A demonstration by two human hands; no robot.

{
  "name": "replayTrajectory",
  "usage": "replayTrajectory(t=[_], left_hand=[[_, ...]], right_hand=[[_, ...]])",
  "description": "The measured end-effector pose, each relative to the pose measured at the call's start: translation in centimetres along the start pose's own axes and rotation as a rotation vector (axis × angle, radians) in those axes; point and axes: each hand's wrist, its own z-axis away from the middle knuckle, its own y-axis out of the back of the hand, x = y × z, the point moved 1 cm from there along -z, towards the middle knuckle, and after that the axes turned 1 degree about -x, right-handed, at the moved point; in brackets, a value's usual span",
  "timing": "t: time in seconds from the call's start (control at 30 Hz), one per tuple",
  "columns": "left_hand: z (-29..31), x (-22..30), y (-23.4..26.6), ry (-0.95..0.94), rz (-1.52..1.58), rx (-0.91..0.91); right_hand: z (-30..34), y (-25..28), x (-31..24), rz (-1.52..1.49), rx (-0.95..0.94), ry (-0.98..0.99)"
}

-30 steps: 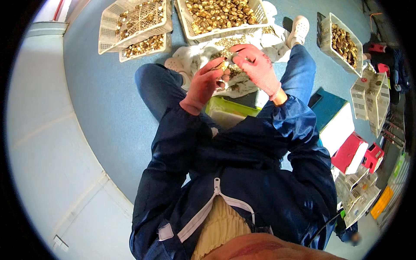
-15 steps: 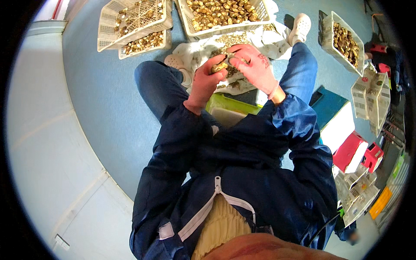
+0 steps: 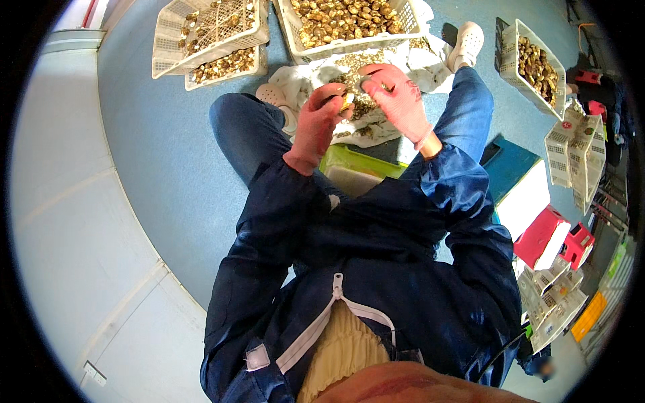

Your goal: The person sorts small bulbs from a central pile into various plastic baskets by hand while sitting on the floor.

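Both my hands wear pink gloves and are raised over a white cloth (image 3: 366,138) strewn with small brown and pale scraps. Between the thumb and fingers of my left hand (image 3: 313,127) is a small mushroom (image 3: 347,101), brownish yellow with a pale part showing. My right hand (image 3: 402,104) is a short gap away, its thumb and fingers closed toward each other. Something small and greyish shows at its fingertips, too small to name. Just beyond the cloth stands a white crate (image 3: 322,52) full of brown mushrooms (image 3: 346,23).
Stacked white crates (image 3: 176,66) with more mushrooms stand at far left. Another filled crate (image 3: 504,64) is at far right. A green-rimmed container (image 3: 363,161) lies between my legs. To the right are a teal-and-white box (image 3: 514,168), red stools (image 3: 541,235) and empty-looking crates (image 3: 557,161).
My hands have moved apart, opening a gap between them. The mushroom has stayed in my left hand and turned, showing a pale part.
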Motion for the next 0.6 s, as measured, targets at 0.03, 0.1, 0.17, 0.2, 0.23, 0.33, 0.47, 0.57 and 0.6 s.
replayTrajectory(t=[0.03,0.1,0.17,0.2,0.23,0.33,0.47,0.57,0.6], left_hand=[[-0.03,-0.26,0.2,-0.009,-0.028,0.017],[-0.06,-0.57,0.13,-0.021,-0.084,0.051],[-0.1,-0.56,0.28,-0.064,-0.041,0.01],[-0.09,-0.51,0.3,-0.087,-0.019,-0.01],[-0.03,-0.56,0.27,-0.084,-0.034,0.017],[-0.11,-0.51,-0.07,-0.104,-0.091,0.079],[-0.01,-0.6,-0.27,-0.183,-0.163,0.103],[-0.23,-0.43,-0.33,-0.262,-0.268,0.101],[-0.21,-0.43,-0.28,-0.289,-0.317,0.099]], right_hand=[[0.12,-0.03,-0.1,-0.035,-0.019,0.001],[0.55,-0.07,-0.21,-0.104,-0.054,-0.001],[0.21,-0.27,-0.2,-0.001,-0.033,0.076],[0.09,-0.34,-0.22,0.051,-0.023,0.115],[0.15,-0.34,-0.25,0.031,-0.026,0.109],[0.26,-0.36,-0.33,-0.027,-0.035,0.096],[-0.11,-0.82,-0.14,0.073,0.044,0.022],[0.03,-0.8,-0.54,0.001,-0.053,0.066],[0.16,-0.96,-0.68,-0.014,-0.099,0.093]])
